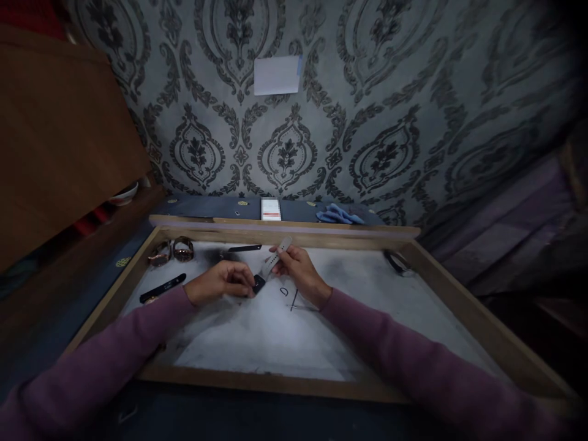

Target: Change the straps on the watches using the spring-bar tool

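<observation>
My left hand [223,283] is closed at the edge of a small dark watch case [259,283], above the middle of a wooden-framed tray [275,381] with a white base. A pale perforated strap [279,256] slants up from the case, and my right hand [301,272] pinches it between thumb and fingers. Just below my right hand lie a small black loop [284,292] and thin dark tools [294,300]. Behind my left hand rests a dark strap [245,248].
Two metal watches [183,248] stand at the tray's back left, near a black strap [163,288]. Another watch [399,263] lies at the back right. Beyond the rim are a phone-like object [271,209] and a blue cloth [339,214]. A wooden cabinet [64,135] stands left.
</observation>
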`<state>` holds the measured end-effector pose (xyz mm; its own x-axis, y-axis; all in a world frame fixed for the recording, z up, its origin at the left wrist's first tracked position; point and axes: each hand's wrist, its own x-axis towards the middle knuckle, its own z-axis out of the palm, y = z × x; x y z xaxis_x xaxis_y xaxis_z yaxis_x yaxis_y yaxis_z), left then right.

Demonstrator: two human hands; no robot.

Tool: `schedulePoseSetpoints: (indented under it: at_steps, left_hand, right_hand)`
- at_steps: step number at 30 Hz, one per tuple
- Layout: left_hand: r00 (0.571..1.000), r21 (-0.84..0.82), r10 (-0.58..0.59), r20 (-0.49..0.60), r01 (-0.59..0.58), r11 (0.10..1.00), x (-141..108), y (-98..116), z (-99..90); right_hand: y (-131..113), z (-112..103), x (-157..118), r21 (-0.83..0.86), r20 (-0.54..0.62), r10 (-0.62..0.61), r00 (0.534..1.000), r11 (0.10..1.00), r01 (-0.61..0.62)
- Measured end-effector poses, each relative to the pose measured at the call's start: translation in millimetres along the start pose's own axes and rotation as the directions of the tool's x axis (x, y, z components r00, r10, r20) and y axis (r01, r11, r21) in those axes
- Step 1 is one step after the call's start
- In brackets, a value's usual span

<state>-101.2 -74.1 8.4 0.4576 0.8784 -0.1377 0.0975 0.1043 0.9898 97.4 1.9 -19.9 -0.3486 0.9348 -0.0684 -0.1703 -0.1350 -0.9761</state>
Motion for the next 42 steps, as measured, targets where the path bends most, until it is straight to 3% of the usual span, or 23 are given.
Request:
schedulePoseSetpoints:
  at_steps: [6, 20, 23, 27, 35, 42]
  left_hand:
    - [0.984, 0.215, 0.151, -0.098, -0.127, 0.968, 0.2, -1.9, 2.3]
    - [0.98, 0.509, 0.195, -0.032, -0.152, 0.847, 4.1, -11.1, 19.3]
    - [0.967, 0.621, 0.254, -0.036, -0.178, 0.764, 2.8, -10.0, 21.7]
    - [0.944, 0.789, 0.329, 0.037, -0.23, 0.57, 3.4, -10.1, 22.0]
    - [0.92, 0.842, 0.37, 0.127, -0.297, 0.45, 6.7, -9.8, 21.9]
    - [0.918, 0.855, 0.374, 0.134, -0.298, 0.425, 12.1, -14.2, 19.0]
  right_hand:
    - [4.3, -7.0, 6.4, -0.047, 0.006, 0.008, 1.0, 0.999, -0.007]
    - [7.3, -6.2, 6.6, -0.055, 0.075, 0.007, 0.997, 0.998, -0.002]
    - [8.3, -6.8, 7.2, -0.053, 0.09, 0.008, 0.996, 0.999, -0.003]
    - [9.4, -8.5, 8.6, -0.055, 0.095, 0.007, 0.995, 0.998, -0.002]
    - [11.1, -9.8, 13.8, -0.11, 0.094, -0.019, 0.995, 0.993, 0.03]
    - [9.3, -14.4, 18.7, -0.197, 0.074, -0.039, 0.997, 0.979, 0.053]
